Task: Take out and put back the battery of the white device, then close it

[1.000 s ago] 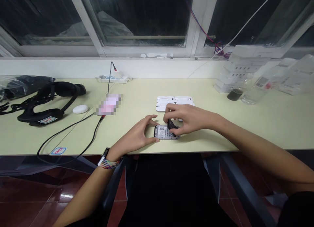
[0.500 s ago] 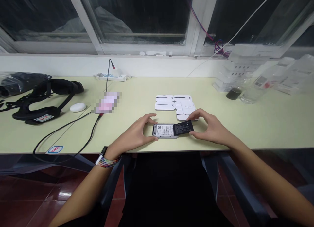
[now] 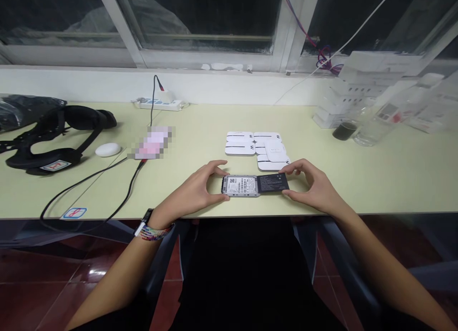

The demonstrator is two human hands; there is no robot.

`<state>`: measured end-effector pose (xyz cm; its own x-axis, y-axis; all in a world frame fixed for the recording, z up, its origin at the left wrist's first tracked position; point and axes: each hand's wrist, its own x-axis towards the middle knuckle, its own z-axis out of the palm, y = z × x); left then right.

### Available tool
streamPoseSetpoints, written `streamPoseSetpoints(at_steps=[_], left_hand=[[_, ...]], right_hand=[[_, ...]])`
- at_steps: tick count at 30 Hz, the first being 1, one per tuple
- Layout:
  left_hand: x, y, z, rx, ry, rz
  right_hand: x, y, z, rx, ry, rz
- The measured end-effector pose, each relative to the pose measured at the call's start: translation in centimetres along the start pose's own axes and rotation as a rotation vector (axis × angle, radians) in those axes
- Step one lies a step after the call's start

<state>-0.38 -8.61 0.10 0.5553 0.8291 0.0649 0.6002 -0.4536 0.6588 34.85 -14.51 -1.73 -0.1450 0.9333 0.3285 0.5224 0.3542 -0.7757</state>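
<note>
My left hand (image 3: pixel 196 190) grips the left end of a small grey electronic device (image 3: pixel 240 185), thumb on its near edge and fingers at its far edge. The device lies flat near the table's front edge, its back off and a printed label with a square code showing. At its right end is a flat black battery (image 3: pixel 272 182) with fine print. My right hand (image 3: pixel 310 185) holds the battery's right end between thumb and fingers. The battery's left edge meets or slightly overlaps the device; I cannot tell which. Behind them lie several white rounded covers (image 3: pixel 240 149).
On the left are a black headset (image 3: pixel 43 161), a white oval object (image 3: pixel 108 149), a blurred-out phone-like item (image 3: pixel 153 142) and a black cable (image 3: pixel 134 188). A power strip (image 3: pixel 161 103) sits by the wall. White boxes (image 3: pixel 352 92) and a clear bottle (image 3: pixel 379 121) stand at right.
The battery has moved right relative to the device and now lines up straighter with it. My right hand moved along with it; my left hand keeps its hold. The view has shifted slightly.
</note>
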Motion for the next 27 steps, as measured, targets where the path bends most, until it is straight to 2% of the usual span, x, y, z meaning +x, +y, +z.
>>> streamPoseSetpoints(at_steps=[27], left_hand=[[0.08, -0.13, -0.04, 0.020, -0.004, -0.016]], right_hand=[[0.03, -0.11, -0.01, -0.059, -0.024, -0.018]])
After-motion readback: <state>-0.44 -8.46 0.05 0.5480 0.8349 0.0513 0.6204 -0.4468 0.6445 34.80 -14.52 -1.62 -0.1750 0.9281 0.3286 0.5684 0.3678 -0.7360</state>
